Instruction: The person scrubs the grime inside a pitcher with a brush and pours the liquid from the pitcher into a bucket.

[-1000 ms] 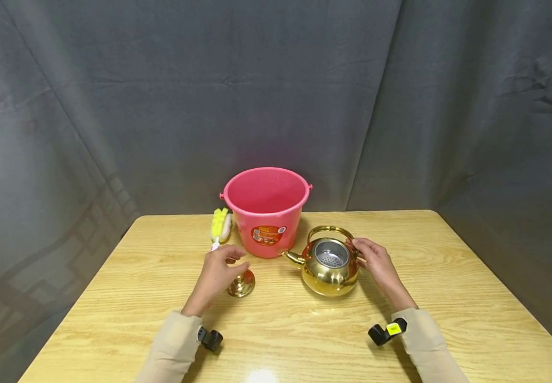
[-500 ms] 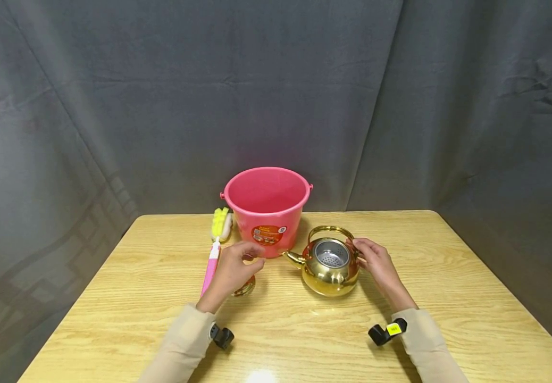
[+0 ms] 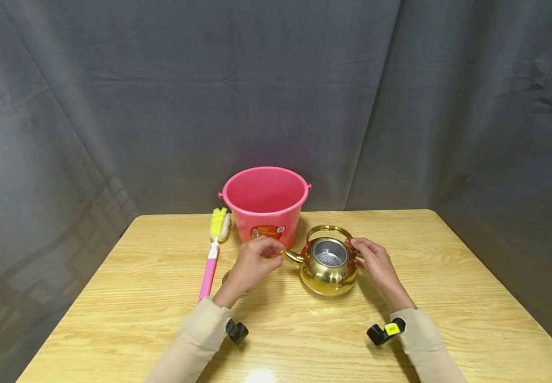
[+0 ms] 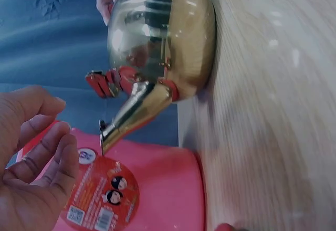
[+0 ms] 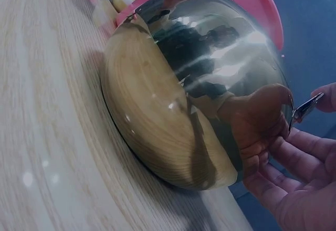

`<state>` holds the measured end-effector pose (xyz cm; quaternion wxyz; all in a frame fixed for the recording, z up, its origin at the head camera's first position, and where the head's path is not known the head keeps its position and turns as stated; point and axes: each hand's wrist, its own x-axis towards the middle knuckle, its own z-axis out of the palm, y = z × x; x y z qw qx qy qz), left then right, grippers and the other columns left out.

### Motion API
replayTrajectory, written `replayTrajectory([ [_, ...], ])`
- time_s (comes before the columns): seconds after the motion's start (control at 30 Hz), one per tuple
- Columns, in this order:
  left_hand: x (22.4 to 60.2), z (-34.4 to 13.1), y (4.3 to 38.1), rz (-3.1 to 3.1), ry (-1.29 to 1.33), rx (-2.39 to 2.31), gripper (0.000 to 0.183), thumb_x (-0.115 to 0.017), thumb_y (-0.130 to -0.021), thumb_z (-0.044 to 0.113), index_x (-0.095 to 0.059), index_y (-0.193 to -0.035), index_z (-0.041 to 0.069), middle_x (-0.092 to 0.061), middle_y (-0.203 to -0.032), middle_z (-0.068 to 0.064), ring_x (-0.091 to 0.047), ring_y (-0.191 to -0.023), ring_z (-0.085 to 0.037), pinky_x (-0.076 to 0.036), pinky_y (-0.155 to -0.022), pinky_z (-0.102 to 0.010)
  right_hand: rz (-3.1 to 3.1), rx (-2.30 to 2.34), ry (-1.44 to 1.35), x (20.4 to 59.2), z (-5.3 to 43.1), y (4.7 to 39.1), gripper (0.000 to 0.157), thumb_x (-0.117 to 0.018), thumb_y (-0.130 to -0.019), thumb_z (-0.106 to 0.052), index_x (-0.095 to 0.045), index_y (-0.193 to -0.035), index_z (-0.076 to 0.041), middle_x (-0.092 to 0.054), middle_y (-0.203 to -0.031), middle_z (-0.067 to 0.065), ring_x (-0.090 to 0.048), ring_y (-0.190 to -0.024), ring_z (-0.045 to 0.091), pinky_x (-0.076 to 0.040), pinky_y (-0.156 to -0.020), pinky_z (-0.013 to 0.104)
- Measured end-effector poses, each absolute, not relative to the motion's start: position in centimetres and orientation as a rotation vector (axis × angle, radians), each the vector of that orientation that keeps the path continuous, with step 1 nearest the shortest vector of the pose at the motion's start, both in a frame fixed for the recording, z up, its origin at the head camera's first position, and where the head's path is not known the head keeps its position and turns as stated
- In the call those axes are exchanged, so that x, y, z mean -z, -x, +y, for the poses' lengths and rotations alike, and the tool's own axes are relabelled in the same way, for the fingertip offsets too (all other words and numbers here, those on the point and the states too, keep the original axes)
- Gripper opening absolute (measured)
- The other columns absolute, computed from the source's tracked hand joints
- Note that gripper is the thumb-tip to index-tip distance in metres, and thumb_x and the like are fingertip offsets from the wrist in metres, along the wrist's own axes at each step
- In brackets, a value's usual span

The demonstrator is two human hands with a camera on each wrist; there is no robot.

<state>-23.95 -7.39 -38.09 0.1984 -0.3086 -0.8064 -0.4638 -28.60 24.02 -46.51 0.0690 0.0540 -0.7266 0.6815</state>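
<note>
A shiny gold teapot (image 3: 328, 276) stands upright on the table, its lid off and a perforated steel strainer (image 3: 331, 252) in its mouth. My right hand (image 3: 376, 266) holds it at the handle's right base, with fingers against the body in the right wrist view. My left hand (image 3: 257, 260) hovers by the spout (image 4: 134, 113), fingers loosely bent and thumb apart, holding nothing. A gap shows between its fingertips and the spout in the left wrist view. The gold lid (image 3: 226, 276) lies mostly hidden behind my left forearm.
Behind the hands a pink bucket (image 3: 266, 210) stands near the table's back edge. Left of it lies a brush with a pink handle (image 3: 208, 274) and a yellow and white sponge head (image 3: 219, 224). A grey curtain (image 3: 276, 96) hangs behind the table (image 3: 448, 298).
My left hand has moved right, from above the lid to the teapot's spout. This uncovers the brush's pink handle and hides most of the lid. My right hand and the teapot stay put.
</note>
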Motion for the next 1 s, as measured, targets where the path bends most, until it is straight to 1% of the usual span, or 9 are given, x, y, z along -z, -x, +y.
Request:
replayTrajectory([
  [0.17,37.8,-6.6,24.1,-2.258,0.88,1.27,0.014,-0.067,-0.071,0.004,-0.066,-0.085,0.008,-0.061,-0.08,0.0,-0.058,-0.068,-0.013,-0.049,-0.06,-0.025,-2.188,-2.024,-0.158,46.8,24.1,28.7,0.046,-0.051,-0.087,-0.043,-0.054,-0.11,-0.004,-0.057,-0.114,0.008,-0.054,-0.1,0.021,-0.047,-0.078,0.028],
  [0.37,37.4,-5.4,24.4,-2.206,0.954,1.216,0.013,-0.067,-0.071,0.002,-0.066,-0.082,0.008,-0.061,-0.078,0.002,-0.057,-0.066,-0.014,-0.047,-0.058,-0.021,-2.175,-2.015,-0.171,47.1,24.2,28.9,0.045,-0.05,-0.087,-0.042,-0.055,-0.109,-0.003,-0.057,-0.114,0.009,-0.054,-0.1,0.022,-0.047,-0.077,0.028],
  [0.47,37.1,-4.9,24.4,-2.207,0.975,1.21,0.014,-0.068,-0.071,0.003,-0.066,-0.083,0.009,-0.061,-0.078,0.002,-0.057,-0.067,-0.013,-0.047,-0.059,-0.02,-2.164,-2.035,-0.158,47.1,24.3,29.0,0.044,-0.052,-0.086,-0.043,-0.056,-0.107,-0.004,-0.058,-0.112,0.007,-0.055,-0.099,0.021,-0.047,-0.076,0.026],
  [0.57,36.7,-4.3,24.3,-2.21,0.99,1.204,0.014,-0.069,-0.071,0.004,-0.066,-0.084,0.007,-0.061,-0.078,0.001,-0.057,-0.068,-0.013,-0.047,-0.06,-0.021,-2.171,-2.031,-0.148,47.0,24.3,29.0,0.044,-0.052,-0.086,-0.043,-0.056,-0.108,-0.005,-0.058,-0.112,0.007,-0.055,-0.099,0.021,-0.047,-0.076,0.026],
  [0.77,36.1,-3.2,24.2,-2.216,1.032,1.179,0.013,-0.069,-0.072,0.007,-0.066,-0.084,0.008,-0.06,-0.077,0.0,-0.056,-0.071,-0.012,-0.047,-0.061,-0.021,-2.182,-2.035,-0.128,47.2,24.3,29.0,0.046,-0.052,-0.085,-0.044,-0.055,-0.108,-0.005,-0.058,-0.112,0.007,-0.055,-0.099,0.021,-0.047,-0.077,0.027],
  [0.9,35.8,-2.7,24.1,-2.255,1.071,1.166,0.014,-0.068,-0.073,0.007,-0.066,-0.086,0.008,-0.06,-0.081,0.003,-0.056,-0.073,-0.009,-0.047,-0.064,-0.019,-2.202,-2.007,-0.127,47.2,24.3,29.0,0.047,-0.051,-0.086,-0.045,-0.055,-0.11,-0.004,-0.057,-0.113,0.008,-0.055,-0.099,0.022,-0.046,-0.079,0.031],
  [1.0,35.6,-2.3,24.1,-2.277,1.101,1.15,0.014,-0.068,-0.073,0.007,-0.066,-0.087,0.007,-0.06,-0.083,0.003,-0.056,-0.075,-0.01,-0.047,-0.067,-0.021,-2.227,-1.977,-0.117,46.8,24.0,28.7,0.049,-0.05,-0.086,-0.046,-0.055,-0.111,-0.004,-0.057,-0.114,0.008,-0.054,-0.1,0.022,-0.046,-0.08,0.034],
])
